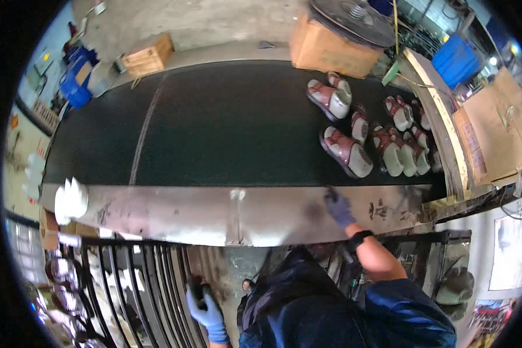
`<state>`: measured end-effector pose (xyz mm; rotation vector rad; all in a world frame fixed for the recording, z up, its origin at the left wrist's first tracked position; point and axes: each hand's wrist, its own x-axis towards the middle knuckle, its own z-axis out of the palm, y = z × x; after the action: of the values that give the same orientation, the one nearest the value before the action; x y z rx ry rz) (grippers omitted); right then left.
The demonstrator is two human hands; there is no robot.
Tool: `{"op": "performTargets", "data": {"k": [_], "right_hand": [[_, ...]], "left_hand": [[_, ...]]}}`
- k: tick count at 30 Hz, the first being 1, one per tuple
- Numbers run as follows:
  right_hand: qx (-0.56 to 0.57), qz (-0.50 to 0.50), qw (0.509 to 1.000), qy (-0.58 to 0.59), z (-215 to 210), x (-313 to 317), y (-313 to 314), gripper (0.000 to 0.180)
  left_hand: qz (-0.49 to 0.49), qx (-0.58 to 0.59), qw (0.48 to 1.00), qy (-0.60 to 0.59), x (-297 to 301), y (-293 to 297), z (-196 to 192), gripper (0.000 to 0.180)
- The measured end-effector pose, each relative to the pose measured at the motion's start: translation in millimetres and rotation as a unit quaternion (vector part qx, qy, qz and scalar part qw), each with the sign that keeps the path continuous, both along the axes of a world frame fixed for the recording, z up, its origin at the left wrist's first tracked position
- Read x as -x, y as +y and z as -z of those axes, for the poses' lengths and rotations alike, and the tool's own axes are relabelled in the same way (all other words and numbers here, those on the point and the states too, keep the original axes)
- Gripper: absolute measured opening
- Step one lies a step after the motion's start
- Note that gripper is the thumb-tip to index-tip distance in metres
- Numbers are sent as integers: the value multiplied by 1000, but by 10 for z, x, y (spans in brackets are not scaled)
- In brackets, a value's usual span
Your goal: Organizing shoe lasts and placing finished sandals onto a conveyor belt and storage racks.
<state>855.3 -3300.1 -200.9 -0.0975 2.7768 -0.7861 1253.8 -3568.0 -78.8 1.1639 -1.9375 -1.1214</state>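
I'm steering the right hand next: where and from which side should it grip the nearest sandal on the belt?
Grip the nearest sandal across its pale heel end, coming from the near rail. It lies flat, sole down, heel end toward the right hand, with open belt on that side; other sandals crowd its right.

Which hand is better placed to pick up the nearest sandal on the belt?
Right. The right hand rests on the metal rail just below the nearest sandal; the left hand is low by the black rack, gripping something dark.
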Motion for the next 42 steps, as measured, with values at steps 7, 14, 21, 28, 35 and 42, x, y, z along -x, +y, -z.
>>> {"op": "performTargets", "data": {"k": [7,14,21,28,35,42], "right_hand": [[4,15,999,34,220,2122,1636,76],[88,-97,991,2,111,1775,218,59],[-51,45,974,217,-206,3376,469,82],[102,81,982,135,431,3503,436,83],[21,-28,999,34,234,1972,-364,85],[8,-115,993,-21,-91,2298,-1566,84]], "left_hand": [[172,-224,954,105,2675,628,213,42],[380,-50,915,-125,4378,797,909,78],[271,12,922,-278,5363,1106,1148,87],[217,39,944,-245,5724,599,1267,86],[222,29,941,-256,5790,136,1306,90],[258,43,935,-241,5555,-526,1380,87]]}}
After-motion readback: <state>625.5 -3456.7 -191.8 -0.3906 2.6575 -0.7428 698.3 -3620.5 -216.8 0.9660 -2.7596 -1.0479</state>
